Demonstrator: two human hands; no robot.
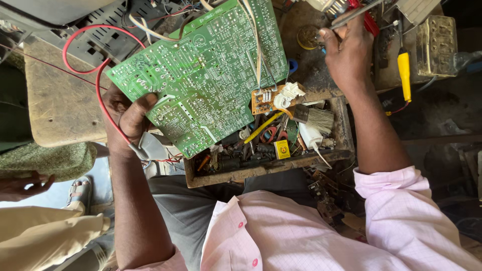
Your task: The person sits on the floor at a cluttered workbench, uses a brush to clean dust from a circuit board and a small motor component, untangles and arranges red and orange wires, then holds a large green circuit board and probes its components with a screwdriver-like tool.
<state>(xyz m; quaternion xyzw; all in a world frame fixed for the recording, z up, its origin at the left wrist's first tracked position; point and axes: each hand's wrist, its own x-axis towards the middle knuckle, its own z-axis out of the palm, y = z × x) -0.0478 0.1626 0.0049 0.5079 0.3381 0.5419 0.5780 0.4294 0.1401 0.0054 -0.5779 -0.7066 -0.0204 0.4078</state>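
Few such items seen. Small yellow square label (281, 149), dark round mark at ctr, lay in the wooden tray (261, 172) among loose parts, near tray's front wall, just R of a red-handled tool. No proper pkgs or signs made out. Possibly part of a grey monitor casing (55, 11) at top L corner, screen face itself not visible. Printing on other items too small to tell.

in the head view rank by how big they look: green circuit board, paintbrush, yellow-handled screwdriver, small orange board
1. green circuit board, held by the left hand
2. yellow-handled screwdriver
3. paintbrush
4. small orange board
Screwdriver and paintbrush look close; unsure.
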